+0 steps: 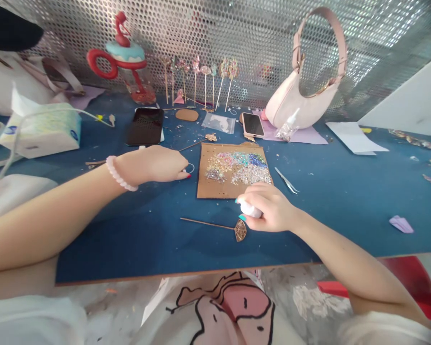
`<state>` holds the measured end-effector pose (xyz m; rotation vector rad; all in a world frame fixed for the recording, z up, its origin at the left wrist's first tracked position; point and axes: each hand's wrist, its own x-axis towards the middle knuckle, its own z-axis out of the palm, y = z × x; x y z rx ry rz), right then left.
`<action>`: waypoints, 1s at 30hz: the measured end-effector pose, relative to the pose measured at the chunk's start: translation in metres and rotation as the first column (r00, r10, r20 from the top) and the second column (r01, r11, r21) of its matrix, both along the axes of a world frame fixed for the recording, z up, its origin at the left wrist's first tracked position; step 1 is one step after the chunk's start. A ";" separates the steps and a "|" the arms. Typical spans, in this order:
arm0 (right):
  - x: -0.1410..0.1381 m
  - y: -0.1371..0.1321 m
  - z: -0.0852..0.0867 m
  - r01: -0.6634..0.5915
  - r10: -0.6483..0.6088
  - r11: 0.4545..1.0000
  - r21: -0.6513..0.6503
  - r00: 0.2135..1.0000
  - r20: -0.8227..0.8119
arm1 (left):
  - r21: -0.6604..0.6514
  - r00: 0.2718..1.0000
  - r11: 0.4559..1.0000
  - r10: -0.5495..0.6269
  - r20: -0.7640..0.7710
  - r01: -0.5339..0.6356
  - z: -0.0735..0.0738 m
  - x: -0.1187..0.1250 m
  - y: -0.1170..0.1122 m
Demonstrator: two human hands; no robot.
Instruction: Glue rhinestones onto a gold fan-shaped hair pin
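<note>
My right hand (269, 208) is wrapped around a small white bottle (250, 209), mostly hidden by the fingers. It hovers at the near right edge of a brown cardboard square (215, 191), on which loose sequins and beads (233, 167) lie in heaps by colour. Just below the bottle a bronze hairpin stick with a fan-shaped end (240, 230) rests flat on the table. Left of the cardboard, my left hand (160, 164) has its fingers curled together, and a thin white loop (190, 167) sticks out at the fingertips. Tweezers (286, 180) lie to the right.
Behind the cardboard are another hairpin (210, 137), a clear plastic bag (219, 123), a dark phone (145, 125) and a light phone (253, 124). Decorated hairpins (205, 72) stand upright along the mesh wall. A pink handbag (301, 100), red-lidded cup (136, 72) and tissue pack (43, 129) flank them.
</note>
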<state>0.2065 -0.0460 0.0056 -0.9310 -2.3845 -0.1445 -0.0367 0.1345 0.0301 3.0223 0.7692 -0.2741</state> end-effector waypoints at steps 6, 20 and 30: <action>-0.002 0.000 0.002 0.009 -0.009 1.000 -0.007 1.000 0.026 | 0.144 0.997 0.988 -0.062 0.044 0.055 0.020 0.009 -0.038; -0.007 -0.003 0.002 -0.029 0.030 0.999 -0.018 0.997 0.075 | 0.194 0.698 0.850 -0.516 0.497 0.490 0.023 0.021 -0.100; -0.006 -0.002 0.002 -0.016 0.017 1.000 -0.013 0.995 0.094 | 0.043 0.678 0.878 -0.397 0.619 0.476 0.023 0.021 -0.101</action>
